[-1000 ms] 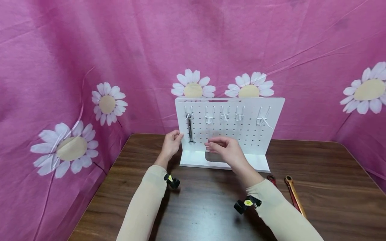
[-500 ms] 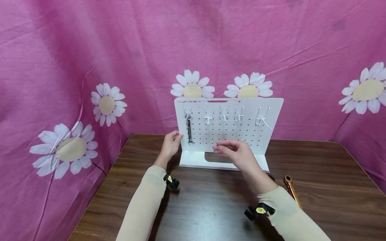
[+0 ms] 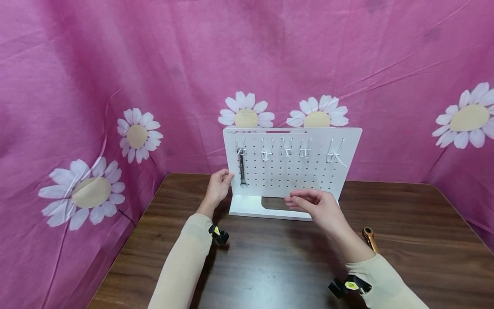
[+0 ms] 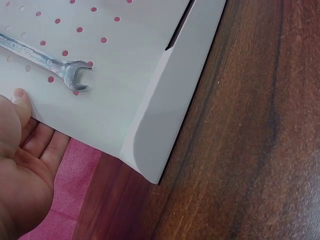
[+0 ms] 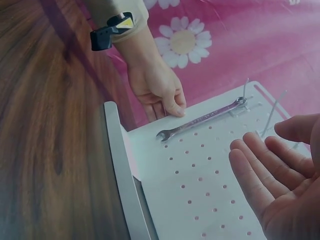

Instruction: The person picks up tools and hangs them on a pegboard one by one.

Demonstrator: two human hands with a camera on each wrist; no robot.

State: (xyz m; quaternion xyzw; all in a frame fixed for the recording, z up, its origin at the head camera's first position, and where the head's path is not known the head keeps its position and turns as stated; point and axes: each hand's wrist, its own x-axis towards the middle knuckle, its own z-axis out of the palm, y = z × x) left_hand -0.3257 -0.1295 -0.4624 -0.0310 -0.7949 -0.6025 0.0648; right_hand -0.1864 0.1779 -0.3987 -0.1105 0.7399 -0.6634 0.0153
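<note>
A white pegboard [image 3: 293, 171] stands upright on its base at the back of the table. My left hand [image 3: 218, 189] pinches its left edge, thumb on the front face and fingers behind, as the left wrist view shows. Close to that thumb, a silver combination wrench [image 3: 242, 167] hangs from the leftmost hook, its open end [image 4: 77, 75] downward. My right hand [image 3: 316, 206] is in front of the board's lower right part, fingers loosely extended and holding nothing. Several white wire hooks [image 3: 285, 152] along the board's upper part carry no tool.
An orange-gold ratcheting wrench [image 3: 369, 238] lies on the wooden table [image 3: 262, 262] at right, partly hidden by my right forearm. A pink curtain [image 3: 193, 64] with white daisies hangs behind the table.
My right hand has moved right and toward me, away from the hanging wrench. Its forearm now covers the red wrench seen earlier. My left hand keeps its grip on the board.
</note>
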